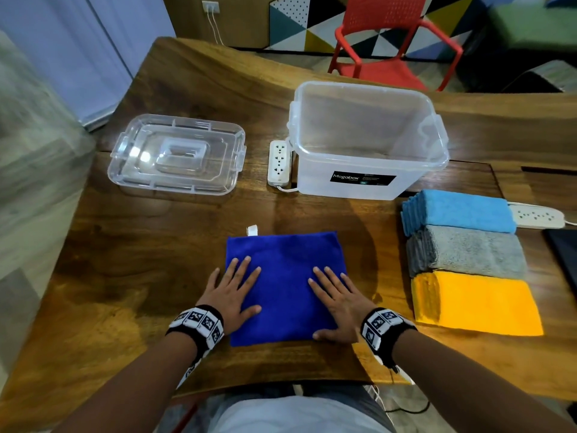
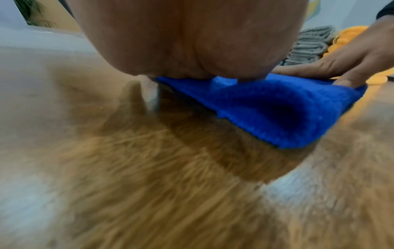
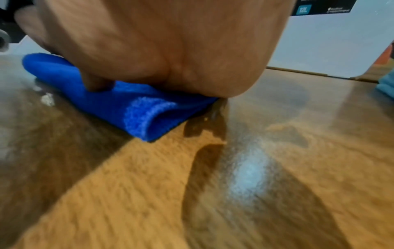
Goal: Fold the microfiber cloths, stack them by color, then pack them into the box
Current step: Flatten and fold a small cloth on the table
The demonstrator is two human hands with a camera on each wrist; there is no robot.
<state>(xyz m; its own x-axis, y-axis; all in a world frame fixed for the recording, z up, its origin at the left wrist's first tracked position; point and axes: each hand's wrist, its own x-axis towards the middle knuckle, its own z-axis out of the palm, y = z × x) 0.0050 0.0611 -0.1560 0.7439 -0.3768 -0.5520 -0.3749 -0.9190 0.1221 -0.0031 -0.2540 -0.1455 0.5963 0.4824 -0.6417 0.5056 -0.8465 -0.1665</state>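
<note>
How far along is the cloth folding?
Done: light blue stack, grey stack and yellow stack sit folded. In hand: left hand and right hand press flat on the dark blue cloth. Left: packing; the box looks empty.

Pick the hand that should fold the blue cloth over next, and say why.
Left, probably. Both hands press flat on the blue cloth, but the stacks lie to the right, so folding left-to-right ends nearer them while the right hand pins the cloth.
</note>
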